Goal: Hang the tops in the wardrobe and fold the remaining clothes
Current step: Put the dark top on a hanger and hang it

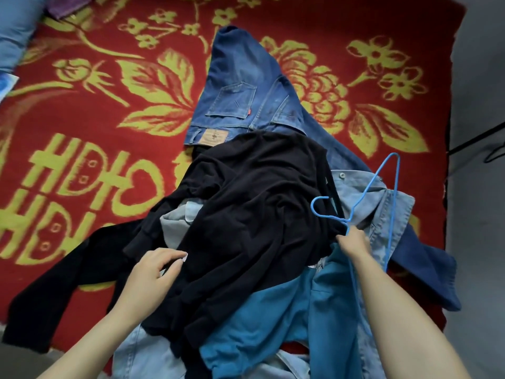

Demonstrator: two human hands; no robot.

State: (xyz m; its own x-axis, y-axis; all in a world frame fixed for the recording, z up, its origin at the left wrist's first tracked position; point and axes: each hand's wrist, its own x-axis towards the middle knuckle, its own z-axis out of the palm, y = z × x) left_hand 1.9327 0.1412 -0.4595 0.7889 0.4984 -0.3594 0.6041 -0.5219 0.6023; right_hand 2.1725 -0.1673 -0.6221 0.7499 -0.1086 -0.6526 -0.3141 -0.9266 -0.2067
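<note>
Head view looks down on a red blanket with yellow-green flowers (82, 110), where a heap of clothes lies. A black long-sleeved knit top (246, 201) lies crumpled on top of the heap, one sleeve trailing left. Dark blue denim jeans (237, 99) stretch away behind it; a pale blue denim shirt (382, 209) and a bright blue garment (259, 318) lie beneath. The left hand (153, 269) rests loosely on the black top, fingers relaxed, grasping nothing. The right hand (354, 242) grips a thin blue wire hanger (378, 175) at its neck, against the top's right edge.
</note>
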